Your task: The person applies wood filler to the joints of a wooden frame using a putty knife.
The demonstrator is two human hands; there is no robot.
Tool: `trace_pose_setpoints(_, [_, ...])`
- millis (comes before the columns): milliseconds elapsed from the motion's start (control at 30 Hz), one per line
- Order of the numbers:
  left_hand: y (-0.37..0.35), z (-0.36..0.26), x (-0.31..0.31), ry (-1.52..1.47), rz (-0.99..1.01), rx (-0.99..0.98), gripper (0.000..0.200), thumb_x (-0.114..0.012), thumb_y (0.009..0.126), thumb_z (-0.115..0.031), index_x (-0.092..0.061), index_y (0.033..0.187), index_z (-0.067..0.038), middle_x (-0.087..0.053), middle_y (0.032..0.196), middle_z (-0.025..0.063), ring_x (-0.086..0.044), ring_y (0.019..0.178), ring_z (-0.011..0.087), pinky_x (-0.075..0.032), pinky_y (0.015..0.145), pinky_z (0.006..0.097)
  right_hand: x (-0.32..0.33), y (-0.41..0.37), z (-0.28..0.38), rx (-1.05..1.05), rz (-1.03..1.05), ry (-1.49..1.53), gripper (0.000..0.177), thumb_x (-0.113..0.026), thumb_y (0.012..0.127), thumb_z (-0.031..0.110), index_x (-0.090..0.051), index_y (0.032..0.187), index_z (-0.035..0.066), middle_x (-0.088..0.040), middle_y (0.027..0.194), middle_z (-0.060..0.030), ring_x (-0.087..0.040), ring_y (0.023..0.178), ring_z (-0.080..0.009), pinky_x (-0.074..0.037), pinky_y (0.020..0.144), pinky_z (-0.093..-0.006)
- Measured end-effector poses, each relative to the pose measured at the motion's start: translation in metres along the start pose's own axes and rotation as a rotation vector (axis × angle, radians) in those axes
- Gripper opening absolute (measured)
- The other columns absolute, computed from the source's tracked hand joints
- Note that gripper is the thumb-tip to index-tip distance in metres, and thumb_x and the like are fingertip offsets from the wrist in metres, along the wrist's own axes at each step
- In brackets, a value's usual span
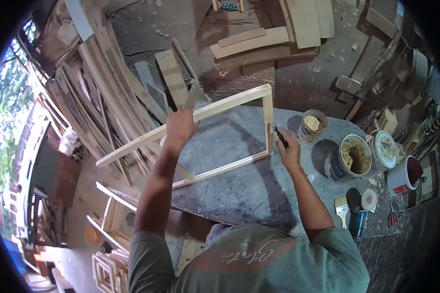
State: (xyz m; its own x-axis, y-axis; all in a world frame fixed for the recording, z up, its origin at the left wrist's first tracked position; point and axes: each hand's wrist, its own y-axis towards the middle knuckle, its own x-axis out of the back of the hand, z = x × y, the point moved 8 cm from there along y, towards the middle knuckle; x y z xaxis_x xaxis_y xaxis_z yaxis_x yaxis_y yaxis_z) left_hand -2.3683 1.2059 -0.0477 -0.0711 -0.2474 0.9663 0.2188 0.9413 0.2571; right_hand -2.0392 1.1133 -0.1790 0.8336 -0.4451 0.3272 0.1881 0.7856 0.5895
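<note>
A pale wooden frame [234, 101] is held tilted over the grey worktable, its upper rail raised. My left hand [180, 128] is closed around that upper rail near its middle. In my right hand [289, 151], the fingers wrap the dark handle of what looks like a putty knife [281, 138]. Its tip is at the outer face of the frame's short right side; the blade is mostly hidden. Just beyond my right hand stands a small tub [312, 128] with a cream-coloured lump of paste in it.
An open bucket [335, 166] with paste-smeared walls, a lidded can [385, 149] and a white pot [395, 181] stand to the right. A paintbrush [341, 209] and scissors [392, 215] lie nearer me. Long wooden strips [113, 90] lean at left; more frames [110, 268] are stacked below.
</note>
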Motion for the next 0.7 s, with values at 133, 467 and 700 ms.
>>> trace_pose_setpoints(133, [0.008,0.003,-0.002,0.009,0.004,-0.011,0.031,-0.072,0.081,-0.027,-0.068,0.105,-0.008,-0.071,0.092,0.0202,-0.07,0.089,0.0382,-0.055,0.079,0.0489,-0.009,0.017,0.007,0.202,-0.085,-0.227,0.045,-0.069,0.078,-0.005,-0.067,0.122,0.007,-0.064,0.108,-0.0124,-0.06,0.1,-0.0319,-0.049,0.087,-0.0397])
trace_pose_setpoints(467, [0.035,0.016,-0.016,0.008,0.044,0.06,0.027,-0.069,0.083,-0.03,-0.07,0.1,-0.01,-0.071,0.092,0.0198,-0.068,0.09,0.0392,-0.053,0.08,0.0492,-0.039,0.041,-0.028,0.516,0.145,-0.438,0.06,-0.069,0.069,-0.004,-0.064,0.125,0.016,-0.062,0.111,-0.0095,-0.057,0.1,-0.0339,-0.049,0.086,-0.0443])
trace_pose_setpoints(700, [0.055,0.025,-0.028,0.008,0.042,0.052,0.03,-0.067,0.08,-0.029,-0.071,0.104,-0.01,-0.071,0.094,0.0205,-0.069,0.092,0.0384,-0.053,0.083,0.0491,-0.026,0.043,-0.014,0.341,0.061,-0.35,0.047,-0.072,0.08,0.005,-0.065,0.126,0.014,-0.062,0.107,-0.0126,-0.062,0.09,-0.0336,-0.053,0.075,-0.0433])
